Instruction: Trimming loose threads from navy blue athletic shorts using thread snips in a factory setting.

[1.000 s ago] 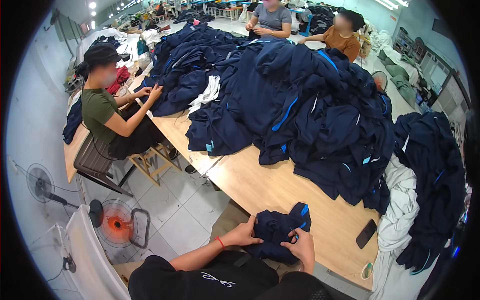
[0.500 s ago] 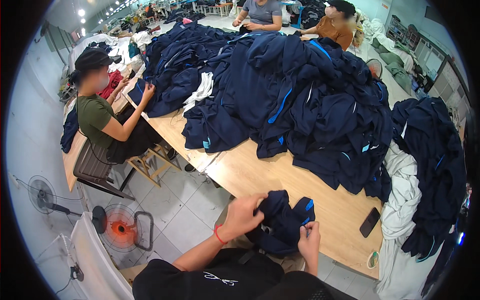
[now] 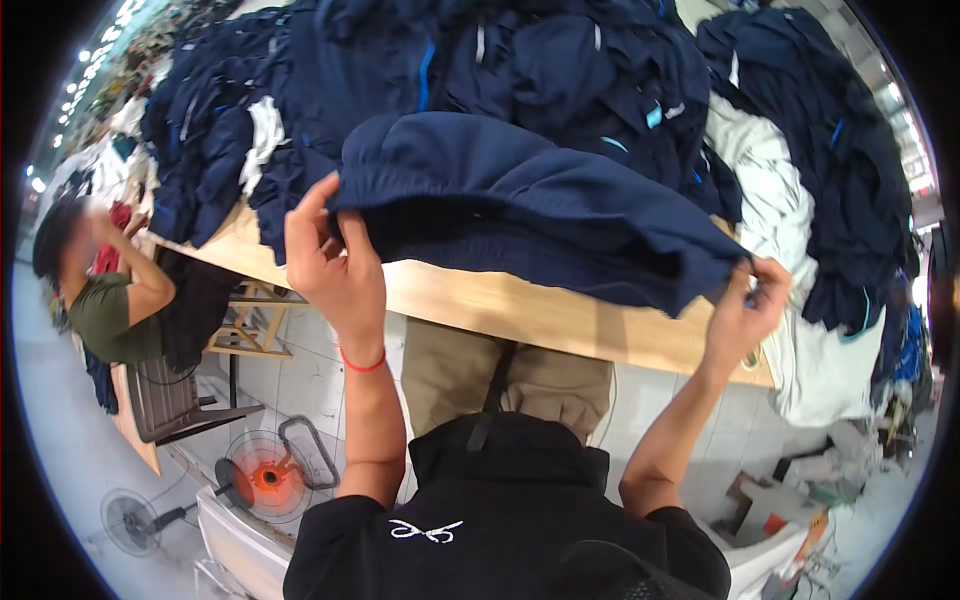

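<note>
A navy garment (image 3: 520,180) is stretched wide above the table's near edge. Its gathered, elastic-looking edge forms a long dark opening that faces me. My left hand (image 3: 338,255) pinches the garment's left end, thumb and fingers closed on the cloth. At the other end, my right hand (image 3: 748,300) grips the lower corner between thumb and fingertips. Cloth hangs between both hands, and the inside of the opening is too dark to make out. Right behind it rises a large pile of navy garments (image 3: 560,75) with blue and white trims.
The wooden table (image 3: 630,340) runs across before me. White cloth (image 3: 775,180) and more navy garments (image 3: 800,110) hang at the right. At the left a person (image 3: 115,310) sits by a brown chair (image 3: 170,400) and a wooden stool (image 3: 250,325). A fan (image 3: 268,478) stands on the floor.
The garment, bunched low between my hands before, is now lifted and spread wide. My hands have moved up and apart. The view has tilted down, and the phone on the table no longer shows.
</note>
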Motion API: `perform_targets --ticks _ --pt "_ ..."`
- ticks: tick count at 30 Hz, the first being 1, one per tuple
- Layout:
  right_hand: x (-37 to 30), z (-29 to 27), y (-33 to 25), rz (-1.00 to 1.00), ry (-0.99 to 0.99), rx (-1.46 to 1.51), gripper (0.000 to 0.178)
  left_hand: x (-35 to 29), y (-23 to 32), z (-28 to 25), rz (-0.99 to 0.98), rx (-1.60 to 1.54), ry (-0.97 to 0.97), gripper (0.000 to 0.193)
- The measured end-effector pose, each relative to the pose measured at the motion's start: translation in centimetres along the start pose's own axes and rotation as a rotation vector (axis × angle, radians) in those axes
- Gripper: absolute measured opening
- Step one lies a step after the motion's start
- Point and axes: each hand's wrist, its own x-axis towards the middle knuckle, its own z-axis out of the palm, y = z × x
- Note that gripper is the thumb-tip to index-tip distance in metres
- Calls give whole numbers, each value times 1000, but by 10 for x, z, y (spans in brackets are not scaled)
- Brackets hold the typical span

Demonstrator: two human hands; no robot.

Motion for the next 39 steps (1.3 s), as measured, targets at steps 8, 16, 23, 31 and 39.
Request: perform_targets --ticks 8,16,23,31,39 --pt "-117 -16 96 481 -308 -52 5 -164 -93 -26 -399 180 -442 32" --pt "-182 64 43 211 -556 -142 21 -185 -44 4 -86 -59 -715 17" --pt "-160 20 101 8 -455 -335 10 -173 -77 -1 -142 356 -483 46" --pt "-187 34 37 611 -941 252 14 -215 -43 0 -32 118 -764 17" --pt "-211 27 42 909 -572 420 15 -200 -36 2 -272 -214 -789 8"
